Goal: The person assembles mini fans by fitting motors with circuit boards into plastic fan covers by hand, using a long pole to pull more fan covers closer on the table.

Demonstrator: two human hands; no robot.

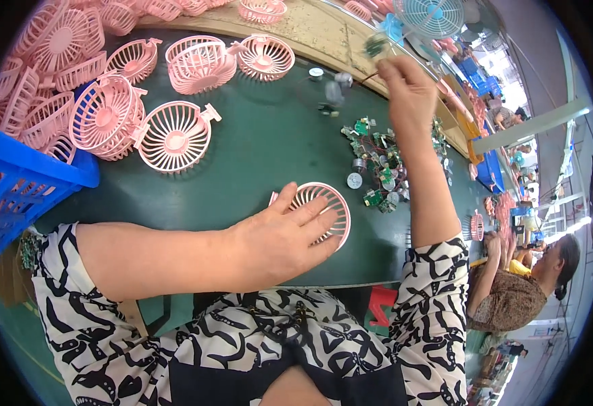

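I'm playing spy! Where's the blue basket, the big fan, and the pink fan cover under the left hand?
Blue plastic basket [36, 170]: head view, side wall.
Caged fan [435, 11]: head view, blue hub.
Pink fan cover [330, 202]: head view, ribs.

the green-topped bench [263, 149] fills the middle, a tan wooden board [330, 37] running along its far side. at lower left the greenish floor [12, 331] carries a thin yellow line. to the right, a pale beam [533, 127] slants across; beyond it, white light glares from window-like panels [521, 70] and a bright strip lamp [576, 227] glows farther down.
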